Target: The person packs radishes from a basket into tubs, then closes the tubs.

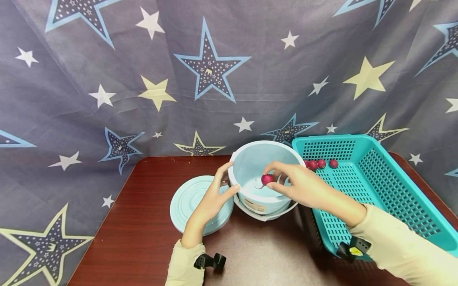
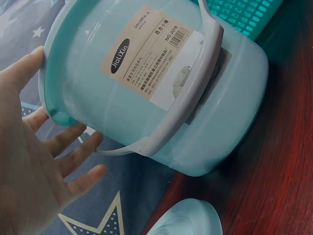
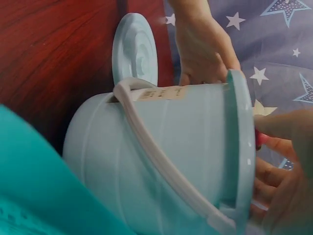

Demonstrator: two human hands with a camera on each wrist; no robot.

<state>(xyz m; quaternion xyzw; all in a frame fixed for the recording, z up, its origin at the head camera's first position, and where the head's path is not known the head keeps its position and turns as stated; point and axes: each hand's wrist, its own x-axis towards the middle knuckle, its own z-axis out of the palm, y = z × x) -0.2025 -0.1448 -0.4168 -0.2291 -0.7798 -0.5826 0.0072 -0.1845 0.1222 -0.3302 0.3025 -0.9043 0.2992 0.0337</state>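
Note:
A light-blue plastic bucket (image 1: 257,192) with a pale carrying handle (image 2: 195,93) and a paper label stands upright on the table. My left hand (image 1: 214,198) holds its rim from the left, thumb at the front edge and the other fingers spread along the outside. Over the bucket's mouth, my right hand (image 1: 300,182) pinches a small round dark-red fruit (image 1: 266,179) between thumb and fingers. In the right wrist view the bucket rim hides most of that fruit (image 3: 259,139). Several similar red fruits (image 1: 321,163) lie at the far left end of the turquoise basket (image 1: 404,190).
Left of the bucket, a round light-blue lid (image 1: 186,198) lies flat on the reddish-brown table (image 1: 136,222). The perforated basket stands close by the bucket on the right, under my right forearm. A grey cloth with stars (image 1: 125,79) hangs behind the table.

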